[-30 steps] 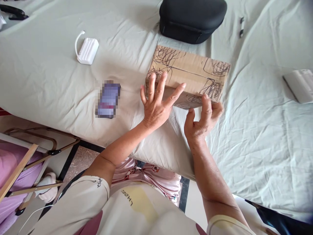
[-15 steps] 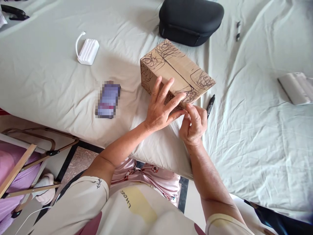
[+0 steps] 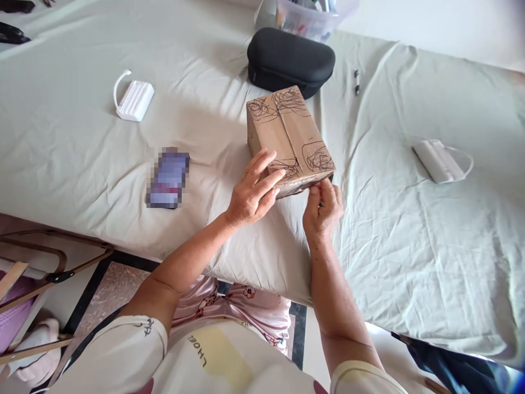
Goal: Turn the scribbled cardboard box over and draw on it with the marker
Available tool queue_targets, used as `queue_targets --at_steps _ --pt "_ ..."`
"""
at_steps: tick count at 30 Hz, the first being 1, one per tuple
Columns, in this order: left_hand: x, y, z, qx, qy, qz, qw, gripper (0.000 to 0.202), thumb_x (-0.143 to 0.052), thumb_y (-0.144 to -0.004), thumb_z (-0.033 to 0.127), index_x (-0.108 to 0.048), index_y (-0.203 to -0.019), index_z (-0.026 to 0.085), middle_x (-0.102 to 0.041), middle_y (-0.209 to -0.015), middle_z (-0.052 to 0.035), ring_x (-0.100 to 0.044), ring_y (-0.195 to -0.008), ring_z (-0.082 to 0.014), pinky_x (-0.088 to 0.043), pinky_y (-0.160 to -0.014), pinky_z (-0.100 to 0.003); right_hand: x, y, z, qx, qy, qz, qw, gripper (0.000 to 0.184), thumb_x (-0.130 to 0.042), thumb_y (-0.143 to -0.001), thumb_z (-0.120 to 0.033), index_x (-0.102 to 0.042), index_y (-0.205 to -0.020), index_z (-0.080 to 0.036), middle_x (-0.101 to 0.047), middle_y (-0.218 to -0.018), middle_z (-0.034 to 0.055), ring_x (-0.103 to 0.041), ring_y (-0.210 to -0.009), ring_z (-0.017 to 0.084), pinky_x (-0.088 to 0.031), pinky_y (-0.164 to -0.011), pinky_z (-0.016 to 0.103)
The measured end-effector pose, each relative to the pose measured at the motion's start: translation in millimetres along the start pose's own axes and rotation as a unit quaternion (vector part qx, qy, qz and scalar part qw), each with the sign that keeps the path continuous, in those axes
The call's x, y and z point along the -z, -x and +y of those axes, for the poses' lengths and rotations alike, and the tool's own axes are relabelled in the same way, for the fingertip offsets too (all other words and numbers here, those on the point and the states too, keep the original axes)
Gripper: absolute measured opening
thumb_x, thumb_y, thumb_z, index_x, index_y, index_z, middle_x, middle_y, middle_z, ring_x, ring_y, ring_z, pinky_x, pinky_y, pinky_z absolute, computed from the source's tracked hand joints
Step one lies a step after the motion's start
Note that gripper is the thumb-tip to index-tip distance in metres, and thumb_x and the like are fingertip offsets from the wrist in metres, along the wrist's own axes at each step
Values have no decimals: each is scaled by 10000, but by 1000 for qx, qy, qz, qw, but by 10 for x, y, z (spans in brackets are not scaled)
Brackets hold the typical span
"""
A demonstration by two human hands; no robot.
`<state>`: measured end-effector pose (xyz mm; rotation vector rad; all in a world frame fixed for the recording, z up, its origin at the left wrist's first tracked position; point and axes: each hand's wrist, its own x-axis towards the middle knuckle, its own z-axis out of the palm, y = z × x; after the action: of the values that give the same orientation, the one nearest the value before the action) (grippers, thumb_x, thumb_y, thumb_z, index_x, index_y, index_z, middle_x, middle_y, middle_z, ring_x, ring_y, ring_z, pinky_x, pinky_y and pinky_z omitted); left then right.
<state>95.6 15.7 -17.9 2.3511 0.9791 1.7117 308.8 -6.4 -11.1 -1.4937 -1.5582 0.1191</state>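
Observation:
A brown cardboard box (image 3: pixel 287 137) with black scribbles and a taped seam lies on the pale sheet of the bed (image 3: pixel 402 219), one short end facing me. My left hand (image 3: pixel 252 191) rests flat against the box's near left corner, fingers spread. At the near right corner, the fingertips of my right hand (image 3: pixel 324 205) pinch the bottom edge of the box. A black marker is mostly hidden behind the box and that hand.
A black zip case (image 3: pixel 289 61) sits just behind the box. A white power bank (image 3: pixel 133 100) and a phone (image 3: pixel 168 177) lie to the left, a white pouch (image 3: pixel 437 160) to the right. A plastic tub (image 3: pixel 311 13) stands at the back. The bed edge is near my body.
The box has been turned on the sheet so its short end now faces me. My right hand closed in on the near right corner; the marker is now mostly hidden.

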Motion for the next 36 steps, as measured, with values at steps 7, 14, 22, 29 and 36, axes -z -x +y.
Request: queue_targets --at_steps 7,14,22,29,36 --pt "22 41 -40 135 40 -10 990 497 -411 -1145 403 -381 -1639 354 -476 -1688 -91 -546 -1523 -219 -582 -1163 -355 -137 8 141 -28 62 -145 987 236 -525 -958 -368 -705 -948 -216 -687 -907 69 -613 -765 200 -533 -787 374" --pt "-119 215 -128 270 -20 -106 957 628 -613 -1024 236 -401 -1615 233 -668 -1482 -165 -687 -1352 -293 -628 -1082 -438 -166 17 177 -37 87 -171 981 172 -542 -921 -361 -633 -853 -231 -705 -929 85 -598 -767 204 -495 -744 352" --pt "-107 193 -115 266 -93 -127 951 432 -554 -1051 233 -587 -1477 170 -677 -1450 -200 -691 -1316 -313 -584 -1115 -456 -118 7 128 -54 16 -173 983 256 -542 -921 -464 -569 -797 -242 -646 -744 32 -546 -669 184 -459 -683 342" --pt "-32 136 -40 254 -46 -2 966 491 -365 -1145 473 -637 -1478 237 -629 -1557 -149 -653 -1403 -255 -583 -1164 -421 -160 73 25 -11 -34 -210 977 529 -428 -1007 -672 -644 -818 -228 -667 -729 56 -590 -679 201 -478 -673 349" --pt "101 52 -72 179 -79 63 979 429 -422 -1144 424 -720 -1384 229 -736 -1379 -121 -689 -1336 -226 -550 -1198 -382 -158 67 46 -65 -62 -170 981 704 -445 -922 -876 -663 -804 -218 -654 -684 42 -583 -628 192 -486 -626 345"
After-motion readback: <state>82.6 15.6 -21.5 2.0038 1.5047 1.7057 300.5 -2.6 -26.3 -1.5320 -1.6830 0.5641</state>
